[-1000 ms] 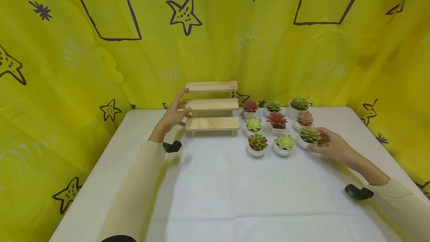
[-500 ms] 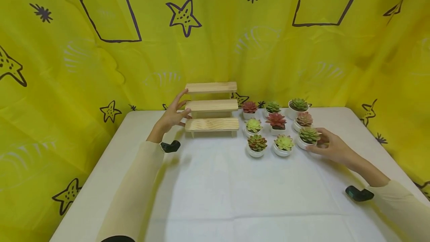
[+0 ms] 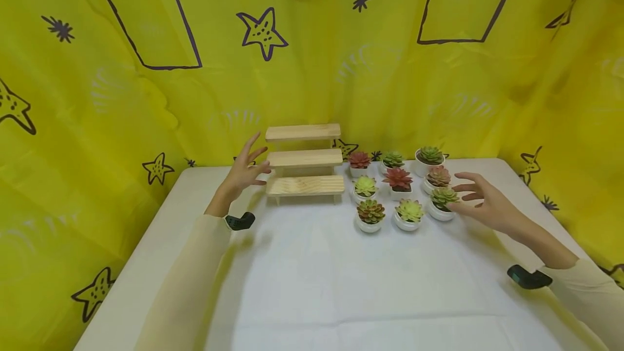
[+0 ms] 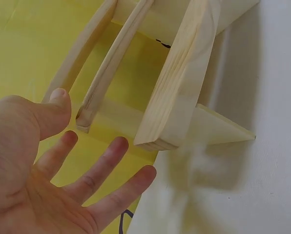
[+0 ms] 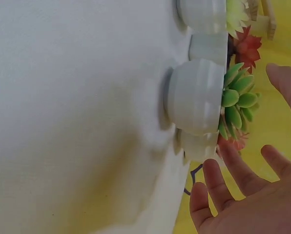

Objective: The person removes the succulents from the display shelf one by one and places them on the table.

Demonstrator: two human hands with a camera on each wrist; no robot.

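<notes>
A three-tier wooden stand [image 3: 304, 184] stands at the back of the table. Just left of it my left hand [image 3: 240, 174] hovers with spread fingers; the left wrist view shows a gap between the fingertips and the stand's board ends [image 4: 157, 145]. My right hand [image 3: 489, 205] is beside a green potted succulent [image 3: 442, 205], fingers apart and relaxed. In the right wrist view that white pot [image 5: 194, 97] rests on the table, and the hand [image 5: 255, 195] holds nothing.
Several other potted succulents cluster right of the stand, among them a red one [image 3: 398, 180], a yellow-green one [image 3: 408, 214] and a green-red one [image 3: 370, 215]. Behind the white-covered table [image 3: 370, 286] hangs a yellow patterned curtain [image 3: 312, 69].
My left hand has let go of the stand and drawn back left. The right hand has let go of the green succulent's pot and moved slightly right. The view has tilted slightly.
</notes>
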